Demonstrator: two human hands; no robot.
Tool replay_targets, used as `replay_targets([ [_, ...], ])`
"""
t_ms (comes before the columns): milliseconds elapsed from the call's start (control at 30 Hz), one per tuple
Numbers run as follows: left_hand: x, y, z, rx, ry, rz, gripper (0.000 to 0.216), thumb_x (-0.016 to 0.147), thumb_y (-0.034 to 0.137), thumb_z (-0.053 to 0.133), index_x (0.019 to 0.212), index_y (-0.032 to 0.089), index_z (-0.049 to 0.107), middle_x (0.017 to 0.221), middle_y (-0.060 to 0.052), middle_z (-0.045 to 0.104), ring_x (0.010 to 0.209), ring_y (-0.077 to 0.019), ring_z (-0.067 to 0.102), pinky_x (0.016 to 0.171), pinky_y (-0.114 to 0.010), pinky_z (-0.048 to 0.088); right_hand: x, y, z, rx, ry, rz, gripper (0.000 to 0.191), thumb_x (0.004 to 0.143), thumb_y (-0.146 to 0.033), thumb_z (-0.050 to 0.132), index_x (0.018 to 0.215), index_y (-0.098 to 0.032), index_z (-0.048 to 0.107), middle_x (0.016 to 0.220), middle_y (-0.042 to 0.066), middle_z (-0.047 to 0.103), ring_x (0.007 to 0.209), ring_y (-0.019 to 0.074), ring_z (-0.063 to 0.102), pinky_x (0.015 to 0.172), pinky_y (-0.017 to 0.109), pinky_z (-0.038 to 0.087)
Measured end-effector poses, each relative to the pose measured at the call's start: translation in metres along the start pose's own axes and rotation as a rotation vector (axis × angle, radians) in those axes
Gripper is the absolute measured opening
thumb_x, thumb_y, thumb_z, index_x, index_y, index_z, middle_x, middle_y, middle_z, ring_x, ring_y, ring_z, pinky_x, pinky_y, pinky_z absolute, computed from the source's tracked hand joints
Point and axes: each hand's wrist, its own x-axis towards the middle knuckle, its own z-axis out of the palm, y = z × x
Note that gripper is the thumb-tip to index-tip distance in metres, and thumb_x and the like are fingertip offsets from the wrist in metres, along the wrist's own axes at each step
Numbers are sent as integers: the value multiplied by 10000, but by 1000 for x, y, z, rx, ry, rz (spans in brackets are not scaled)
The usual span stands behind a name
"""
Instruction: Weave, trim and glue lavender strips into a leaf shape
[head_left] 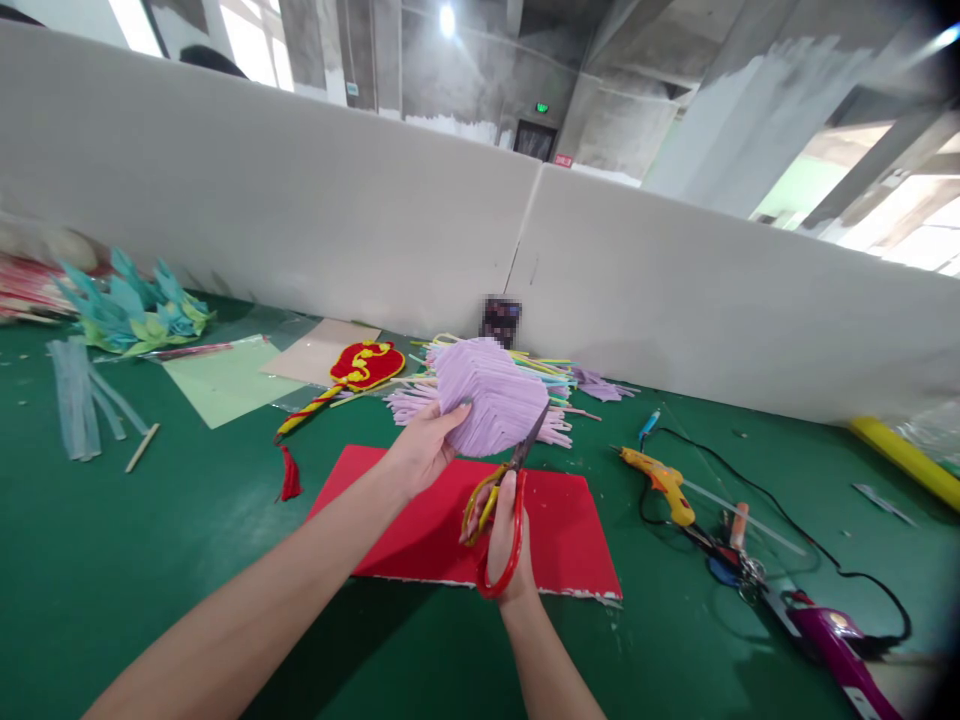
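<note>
My left hand (pixel 431 445) grips a lilac panel (pixel 491 395) made of ridged strips laid side by side, thumb on its face. Its outline is rounded, with the strips meeting in a V. In my right hand (pixel 502 530) is a pair of scissors (pixel 517 515) with one red and one yellow handle loop. The blades point up and lie at the panel's lower right edge; I cannot tell whether they touch it. Below both hands a red board (pixel 562 530) lies on the green table (pixel 202 580). Behind the panel lie several pastel fuzzy sticks (pixel 555 428), partly hidden.
At the right lie a yellow glue gun (pixel 660 480) with a black cord and a purple tool (pixel 832 635). To the left are a red and yellow fan-shaped ornament (pixel 367 366), green paper (pixel 221 385) and teal paper flowers (pixel 139 300). A white partition (pixel 337 210) borders the back.
</note>
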Motion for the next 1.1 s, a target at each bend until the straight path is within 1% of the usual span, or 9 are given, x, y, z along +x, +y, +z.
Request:
replay_targets([
  [133, 1, -4, -2, -14, -3, -1, 215, 794, 18, 533, 936, 123, 655, 828, -57, 726, 712, -141, 684, 683, -234, 572, -2, -2, 0, 30, 14, 32, 520, 760, -699, 410, 632, -197, 456, 468, -76, 403, 346, 71, 392, 340, 206, 387],
  [367, 0, -15, -1, -40, -37, 29, 234, 786, 41, 557, 978, 130, 656, 894, -59, 724, 778, -159, 685, 768, -280, 564, -2, -4, 1, 41, 63, 30, 503, 750, -681, 454, 606, -199, 462, 412, -79, 398, 324, 82, 381, 320, 212, 383],
  [500, -2, -17, -1, -43, -34, 43, 246, 775, 52, 578, 995, 134, 653, 910, -60, 723, 800, -167, 683, 786, -293, 559, -1, -5, 1, 13, 82, 34, 539, 751, -708, 415, 584, -196, 445, 401, -77, 380, 315, 76, 377, 305, 197, 368],
  [633, -1, -18, -1, -38, -2, 35, 260, 761, 58, 596, 1003, 134, 650, 909, -60, 723, 815, -175, 682, 795, -305, 556, 0, -1, 0, -15, 89, 41, 558, 753, -725, 377, 575, -198, 428, 390, -77, 365, 301, 75, 372, 293, 194, 367],
  [900, -1, -19, -1, -37, -6, 38, 224, 779, 54, 570, 971, 134, 655, 905, -54, 723, 808, -164, 680, 775, -286, 563, 3, -3, 0, -111, 175, 120, 587, 744, -748, 348, 542, -200, 411, 350, -74, 357, 250, 69, 343, 238, 184, 317],
  [1100, 3, -17, -4, -13, 28, 53, 194, 747, 71, 617, 923, 141, 659, 884, -48, 722, 795, -161, 681, 762, -275, 564, 3, -1, -1, -95, 143, 101, 573, 748, -733, 370, 529, -204, 383, 347, -81, 330, 244, 64, 326, 225, 179, 296],
])
